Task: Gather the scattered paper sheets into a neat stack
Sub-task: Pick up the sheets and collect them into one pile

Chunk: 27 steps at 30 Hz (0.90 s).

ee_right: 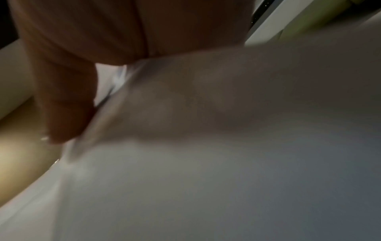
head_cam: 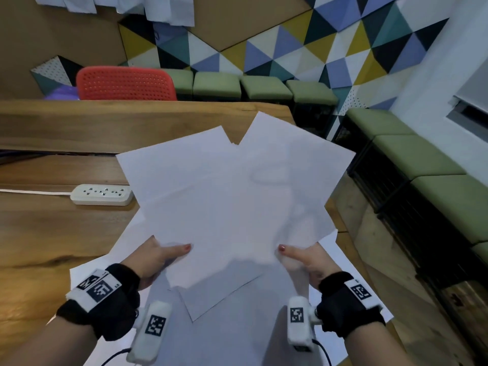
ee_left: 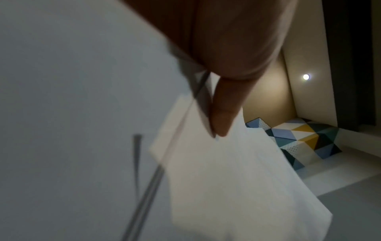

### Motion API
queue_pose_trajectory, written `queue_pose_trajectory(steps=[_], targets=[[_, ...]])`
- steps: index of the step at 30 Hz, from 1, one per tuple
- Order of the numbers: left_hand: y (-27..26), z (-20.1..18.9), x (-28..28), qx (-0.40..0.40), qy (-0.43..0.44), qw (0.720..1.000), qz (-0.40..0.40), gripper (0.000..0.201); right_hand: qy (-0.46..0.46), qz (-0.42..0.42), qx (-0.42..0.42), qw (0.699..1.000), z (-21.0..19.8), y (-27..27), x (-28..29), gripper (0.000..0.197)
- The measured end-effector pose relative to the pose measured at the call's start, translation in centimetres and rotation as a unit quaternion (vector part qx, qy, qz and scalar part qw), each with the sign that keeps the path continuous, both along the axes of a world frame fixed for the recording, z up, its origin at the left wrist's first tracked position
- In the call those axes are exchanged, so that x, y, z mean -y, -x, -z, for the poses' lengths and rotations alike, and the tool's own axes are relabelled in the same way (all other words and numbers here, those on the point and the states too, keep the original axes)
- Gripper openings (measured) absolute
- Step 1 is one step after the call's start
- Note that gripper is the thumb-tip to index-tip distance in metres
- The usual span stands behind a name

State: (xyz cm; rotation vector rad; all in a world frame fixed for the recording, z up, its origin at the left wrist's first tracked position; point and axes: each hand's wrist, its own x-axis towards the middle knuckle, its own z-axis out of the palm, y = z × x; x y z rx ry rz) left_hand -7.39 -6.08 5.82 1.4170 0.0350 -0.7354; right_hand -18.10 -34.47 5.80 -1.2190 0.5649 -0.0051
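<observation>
Several white paper sheets [head_cam: 232, 196] are fanned out unevenly and held up over the wooden table [head_cam: 52, 233]. My left hand [head_cam: 161, 256] grips their lower left edge, thumb on top and fingers hidden beneath. At the lower right edge my right hand [head_cam: 301, 260] grips the same bundle the same way. More white sheets [head_cam: 237, 336] lie flat on the table below my wrists. In the left wrist view the thumb [ee_left: 222, 117] presses on the paper [ee_left: 226, 179]. The right wrist view is blurred, showing a thumb [ee_right: 66, 114] against paper [ee_right: 206, 163].
A white power strip [head_cam: 101, 194] with its cord lies on the table to the left of the sheets. A red perforated chair [head_cam: 125, 83] stands behind the table. Green cushioned benches [head_cam: 412, 165] run along the back and right walls. The table's right edge is near the sheets.
</observation>
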Motion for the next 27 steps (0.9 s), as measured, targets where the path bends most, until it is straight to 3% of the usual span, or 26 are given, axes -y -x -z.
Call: queue_pose_trajectory(steps=[2, 4, 6, 8, 9, 11, 13, 19, 22, 27], targets=[[-0.3, 0.4, -0.4, -0.01, -0.008, 1.0, -0.017, 0.051, 0.034, 0.054, -0.003, 0.998, 1.1, -0.3, 0.3, 0.029], [-0.4, 0.7, -0.9, -0.008, -0.032, 0.999, -0.008, 0.067, 0.075, 0.094, -0.022, 0.993, 1.9, -0.6, -0.2, 0.047], [-0.3, 1.1, -1.2, -0.002, -0.041, 0.999, -0.003, 0.079, 0.106, 0.106, -0.024, 0.988, 2.8, -0.5, -1.4, 0.041], [0.1, 1.8, -1.0, 0.004, -0.038, 0.999, -0.015, 0.087, 0.102, 0.129, -0.023, 0.986, 3.7, -0.2, -3.0, 0.016], [0.4, 2.2, -0.9, -0.001, -0.04, 0.999, -0.029, 0.082, 0.102, 0.14, -0.028, 0.984, 4.1, -0.2, -3.8, 0.011], [0.7, 2.8, -1.1, -0.002, -0.048, 0.997, -0.058, 0.065, 0.135, 0.134, -0.042, 0.981, 5.1, -0.4, -4.7, 0.039], [0.8, 3.4, -1.2, -0.001, -0.069, 0.996, -0.056, 0.06, 0.172, 0.123, -0.066, 0.975, 5.7, -0.7, -4.7, 0.049], [1.1, 3.6, -1.2, -0.001, -0.111, 0.993, -0.05, 0.018, 0.204, 0.149, -0.134, 0.958, 7.2, -0.8, -1.4, 0.047], [1.2, 3.6, -1.5, -0.014, -0.121, 0.991, -0.049, 0.024, 0.207, 0.154, -0.156, 0.953, 7.7, -0.9, 1.3, 0.032], [0.9, 4.0, -1.7, -0.039, -0.115, 0.991, -0.047, 0.031, 0.235, 0.033, -0.166, 0.957, 6.6, -1.4, 2.6, 0.023]])
